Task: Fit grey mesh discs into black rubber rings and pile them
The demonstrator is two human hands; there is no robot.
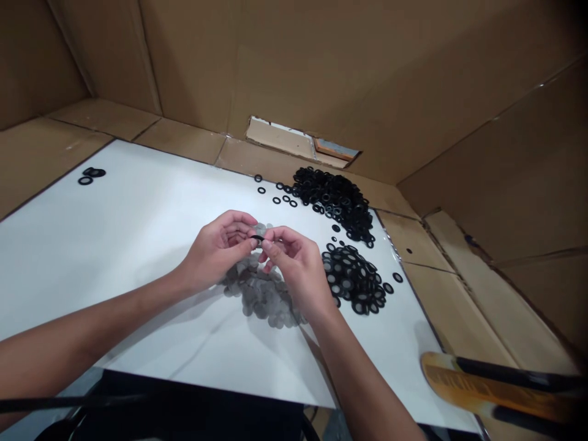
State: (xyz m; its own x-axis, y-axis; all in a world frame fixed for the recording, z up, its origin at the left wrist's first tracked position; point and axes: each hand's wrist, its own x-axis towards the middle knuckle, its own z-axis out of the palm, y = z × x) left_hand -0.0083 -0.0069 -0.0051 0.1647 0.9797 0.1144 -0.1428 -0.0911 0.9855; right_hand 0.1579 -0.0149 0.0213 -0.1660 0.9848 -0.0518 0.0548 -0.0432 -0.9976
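Note:
Between the fingertips of both hands is a black rubber ring (257, 237), seen nearly edge-on. My left hand (223, 242) pinches its left side with thumb and fingers. Its right side is gripped by my right hand (294, 254); whether a disc sits inside the ring I cannot tell. Just below the hands lies a heap of thin grey mesh discs (266, 297), partly covered by them. Right of my right hand is a pile of black rings with grey discs in them (353, 278). Behind that pile is a larger heap of black rings (333, 196).
All this lies on a white board (151, 202) on cardboard, with tall cardboard walls (294, 61) around. A slot (294, 141) is cut in the back wall. A few rings (86, 180) lie far left. An orange-and-black handled object (482, 383) juts in at lower right.

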